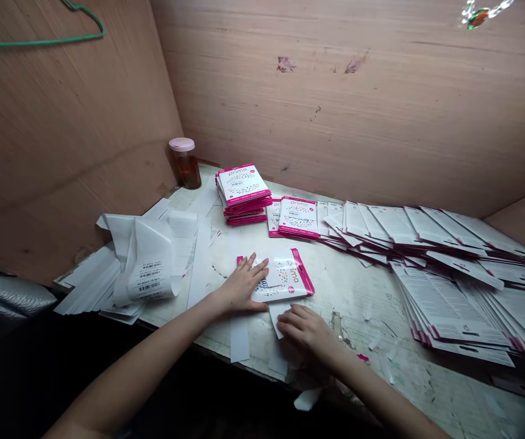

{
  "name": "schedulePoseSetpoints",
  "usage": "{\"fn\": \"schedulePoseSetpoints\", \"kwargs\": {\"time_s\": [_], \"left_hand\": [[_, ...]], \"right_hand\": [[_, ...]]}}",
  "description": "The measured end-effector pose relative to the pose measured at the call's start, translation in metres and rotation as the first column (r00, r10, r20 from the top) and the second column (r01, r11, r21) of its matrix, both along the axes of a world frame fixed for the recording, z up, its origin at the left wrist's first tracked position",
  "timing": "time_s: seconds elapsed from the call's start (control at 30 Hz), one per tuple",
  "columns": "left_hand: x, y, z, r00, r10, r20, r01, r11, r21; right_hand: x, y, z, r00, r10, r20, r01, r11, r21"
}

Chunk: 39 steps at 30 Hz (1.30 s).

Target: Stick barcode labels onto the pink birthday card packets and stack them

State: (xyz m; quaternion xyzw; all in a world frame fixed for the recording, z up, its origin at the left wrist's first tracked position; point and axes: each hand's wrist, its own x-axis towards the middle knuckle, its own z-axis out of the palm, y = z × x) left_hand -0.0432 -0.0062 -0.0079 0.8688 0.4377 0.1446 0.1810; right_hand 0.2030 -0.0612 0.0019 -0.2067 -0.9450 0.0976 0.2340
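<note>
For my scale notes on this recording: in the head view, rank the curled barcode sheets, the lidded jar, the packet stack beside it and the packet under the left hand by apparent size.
Largest: curled barcode sheets
Middle, unranked: packet stack and partly covered, nearer packet
Smallest: lidded jar

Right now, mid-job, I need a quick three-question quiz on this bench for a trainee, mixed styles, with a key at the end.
1. Which hand lies spread on a primo packet?
2. True or false: the pink-lidded jar stands left of the stacked primo packets, as the camera sees it.
3. Fill in: black scannable ____ are printed on the curled paper sheet.

Key:
1. The left hand.
2. True.
3. Barcodes.
</note>
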Motion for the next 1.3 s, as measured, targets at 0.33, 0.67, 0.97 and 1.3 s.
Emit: {"fn": "schedulePoseSetpoints", "kwargs": {"time_s": [0.33, 0.67, 0.97, 1.3], "left_hand": [[-0.001, 0.0, -0.002, 1.0, 0.004, 0.017, -0.004, 1.0, 0.017], [-0.002, 0.001, 0.0, 0.999, -0.026, 0.042, 0.026, 1.0, 0.015], [0.002, 0.007, -0.002, 0.995, 0.067, 0.068, -0.068, 0.998, 0.004], [0.017, 0.017, 0.001, 0.981, 0.189, 0.034, -0.187, 0.981, -0.049]], "right_hand": [[-0.034, 0.102, 0.001, 0.964, -0.259, -0.063, 0.199, 0.856, -0.478], [-0.044, 0.121, -0.02, 0.96, -0.262, -0.102, 0.162, 0.811, -0.562], [-0.045, 0.125, -0.027, 0.952, -0.282, -0.12, 0.172, 0.815, -0.554], [-0.096, 0.056, 0.013, 0.828, -0.262, -0.496, 0.179, 0.961, -0.209]]}}
